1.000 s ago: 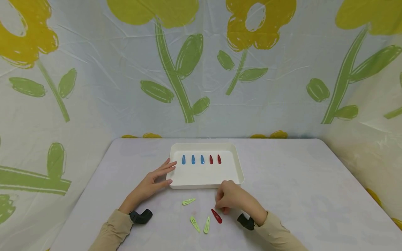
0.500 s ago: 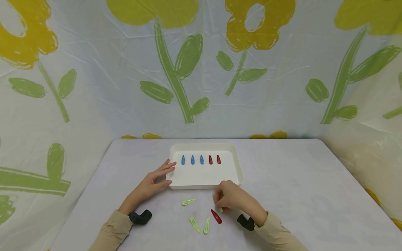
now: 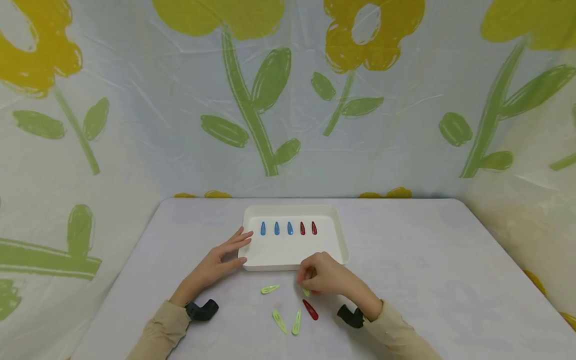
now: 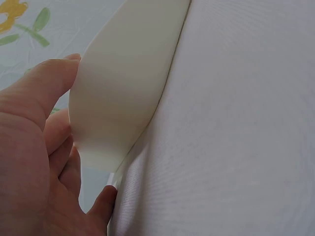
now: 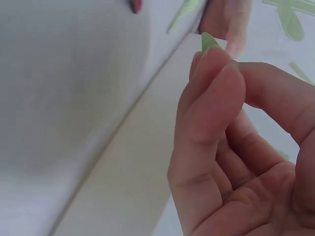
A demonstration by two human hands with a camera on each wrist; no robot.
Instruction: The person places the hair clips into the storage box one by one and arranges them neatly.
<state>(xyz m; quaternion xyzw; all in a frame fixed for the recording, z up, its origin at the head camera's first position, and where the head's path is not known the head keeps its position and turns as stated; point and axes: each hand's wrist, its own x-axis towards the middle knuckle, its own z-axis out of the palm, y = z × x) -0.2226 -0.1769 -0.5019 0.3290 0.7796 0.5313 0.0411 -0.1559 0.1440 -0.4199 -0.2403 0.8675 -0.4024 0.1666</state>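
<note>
My right hand [image 3: 327,274] pinches a light green snap hair clip [image 5: 208,41] between thumb and fingertips, just in front of the white tray [image 3: 294,267]. Only the tip of that clip shows. My left hand [image 3: 220,260] rests at the tray's left end, its fingers fairly straight over the rim; in the left wrist view the thumb touches the tray wall [image 4: 123,73]. Inside the tray stand three blue hair clips [image 3: 276,228] and two red hair clips [image 3: 302,228] in one row. On the table below my right hand lies another red clip [image 3: 310,310].
Three green hair clips lie loose on the table: one sideways clip [image 3: 270,289] near the tray, then a slanted clip [image 3: 279,321] and an upright clip [image 3: 296,323] closer to me. A flower-printed curtain [image 3: 180,125] hangs behind the table.
My right hand has lifted slightly and shifted left toward the tray, with the green hair clip now showing at its fingertips. The left hand and the clips in the tray stay put.
</note>
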